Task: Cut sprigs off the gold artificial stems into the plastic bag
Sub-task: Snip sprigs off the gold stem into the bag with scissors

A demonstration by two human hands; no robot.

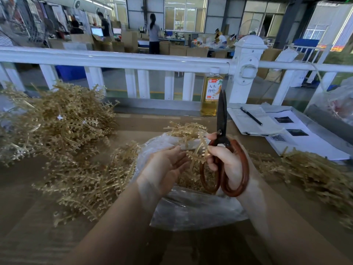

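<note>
The right hand point(225, 163) grips a pair of scissors point(221, 142) by their reddish-brown loop handles, fingers curled through and around them, with the dark blades closed and pointing straight up and away from the person. The left hand point(168, 167) lies palm up just left of the scissors, its fingers relaxed and nearly straight, holding nothing firmly; a gold sprig point(196, 153) sits between the two hands, touching the left fingertips and the right index finger. Whether either hand truly pinches that sprig cannot be told.

Directly beneath and behind both hands lies the clear plastic bag point(191, 209), its mouth open toward the far side, with cut gold pieces point(185, 131) heaped inside and spilling at the rim just beyond the fingertips. To the left of the left hand a large pile of gold artificial stems point(63, 119) spreads over the brown table point(38, 236), reaching close to the left forearm. To the right of the right hand a second, lower heap of gold stems point(313, 171) lies along the table edge.

Beyond the scissors' tips stands a bottle of yellow drink point(211, 92) against a white railing point(133, 62). Farther right of it, papers point(254, 121) with a black pen point(251, 116) lie flat
</note>
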